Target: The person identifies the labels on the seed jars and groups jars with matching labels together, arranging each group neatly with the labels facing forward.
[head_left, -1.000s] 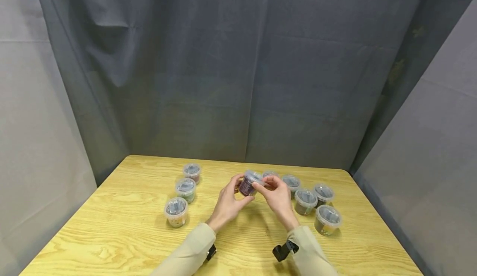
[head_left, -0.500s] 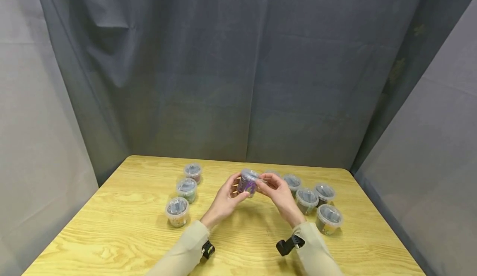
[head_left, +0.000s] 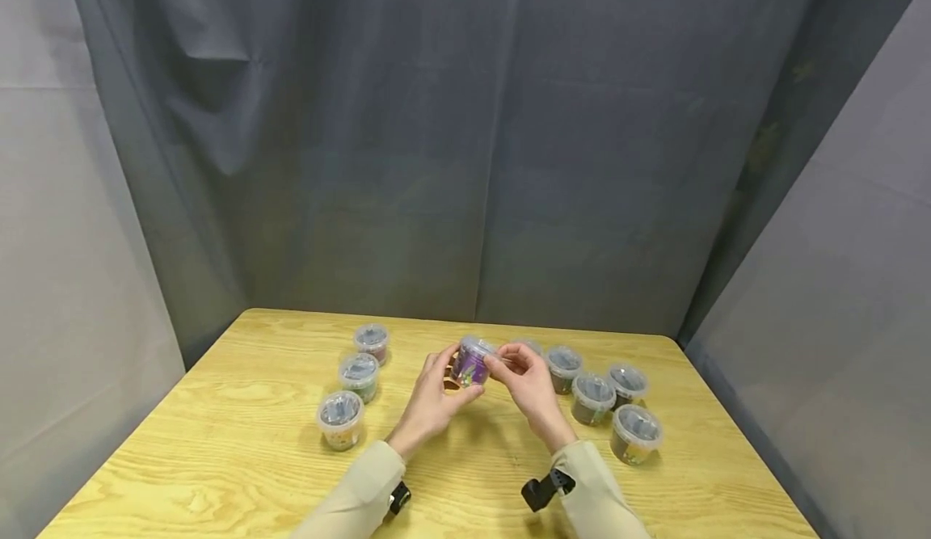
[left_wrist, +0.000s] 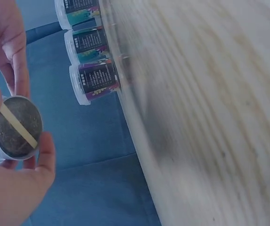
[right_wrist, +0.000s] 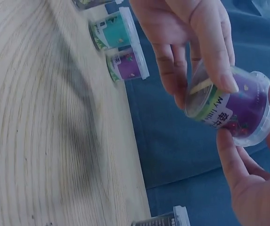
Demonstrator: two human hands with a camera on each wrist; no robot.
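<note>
Both hands hold a small lidded plastic cup (head_left: 470,368) above the middle of the table, its purple label facing the head camera. My left hand (head_left: 429,403) grips its body from the left, thumb low in front. With thumb and fingers, my right hand (head_left: 534,389) pinches it near the lid rim. The right wrist view shows the cup (right_wrist: 243,106) tilted, its clear lid (right_wrist: 259,125) between the right fingers. In the left wrist view, the dark base of the cup (left_wrist: 19,125) carries a pale strip (left_wrist: 17,126).
Three similar lidded cups stand in a row on the left, the nearest cup (head_left: 340,420) at the front. Several more stand on the right, such as a yellow-labelled cup (head_left: 636,434). A grey curtain (head_left: 378,135) hangs behind the wooden table (head_left: 218,442).
The cup has turned between my hands, from its dark text side to the purple picture side. Cup and hands have shifted slightly left.
</note>
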